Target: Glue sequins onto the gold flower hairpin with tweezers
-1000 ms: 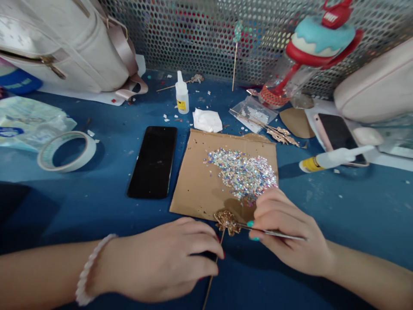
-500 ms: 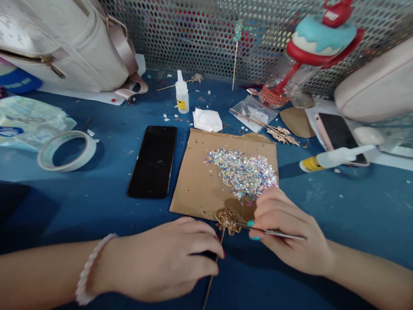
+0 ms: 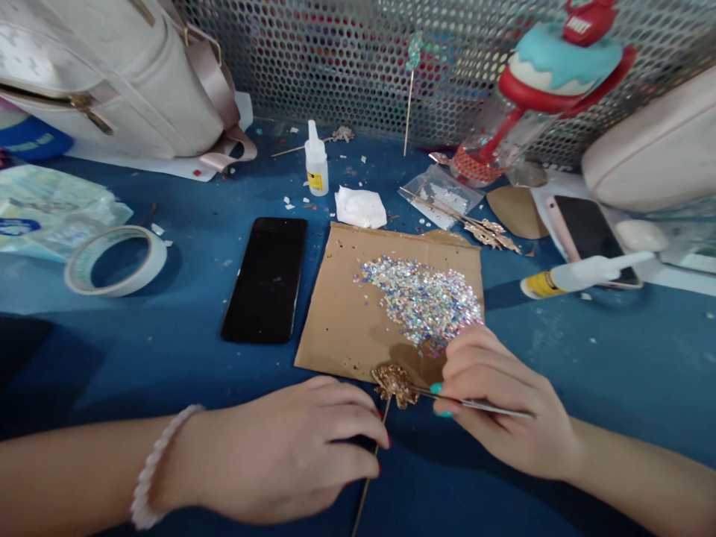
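Blue tabletop, perf. metal panel @ 12, backpack cut off @ 10. R hand pinches tweezers, tips unclear; L hand pinches stick.

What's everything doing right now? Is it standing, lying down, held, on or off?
Left hand: fingertips closed around the thin stick
Right hand: gripping the metal tweezers
Gold ornament: on the stick, at the tweezers' tips
Sequins: loose pile
Cardboard: flat
Black phone: flat, screen dark
Pink phone: flat, screen dark
Left bottle: upright
Right bottle: seems tipped over
Tape roll: lying flat
White tissue: folded
Drink cup: upright, lid on
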A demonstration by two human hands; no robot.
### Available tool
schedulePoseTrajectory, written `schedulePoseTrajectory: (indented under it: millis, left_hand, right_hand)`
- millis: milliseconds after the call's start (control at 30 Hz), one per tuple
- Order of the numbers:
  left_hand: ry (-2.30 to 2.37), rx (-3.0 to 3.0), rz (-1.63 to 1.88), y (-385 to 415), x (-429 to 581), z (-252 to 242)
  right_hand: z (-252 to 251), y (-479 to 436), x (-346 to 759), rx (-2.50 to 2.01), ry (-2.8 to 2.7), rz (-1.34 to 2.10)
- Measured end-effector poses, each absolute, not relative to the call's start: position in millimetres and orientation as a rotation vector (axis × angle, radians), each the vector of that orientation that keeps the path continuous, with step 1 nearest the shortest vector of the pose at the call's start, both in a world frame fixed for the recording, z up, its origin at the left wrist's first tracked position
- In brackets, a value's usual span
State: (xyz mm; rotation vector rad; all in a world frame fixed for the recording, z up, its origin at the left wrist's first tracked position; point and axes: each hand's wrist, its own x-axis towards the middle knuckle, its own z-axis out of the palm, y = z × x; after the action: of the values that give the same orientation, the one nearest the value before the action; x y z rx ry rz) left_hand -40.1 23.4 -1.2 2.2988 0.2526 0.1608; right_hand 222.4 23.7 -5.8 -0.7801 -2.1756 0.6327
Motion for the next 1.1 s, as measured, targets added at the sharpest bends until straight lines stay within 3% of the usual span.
schedulePoseTrajectory:
  millis: [1100]
  left_hand:
    - [0.241,2.308,0.099,22.8,-40.0,-1.7]
  right_hand:
    - [-7.6,23.4,222.7,-0.750,-2.170,0.649]
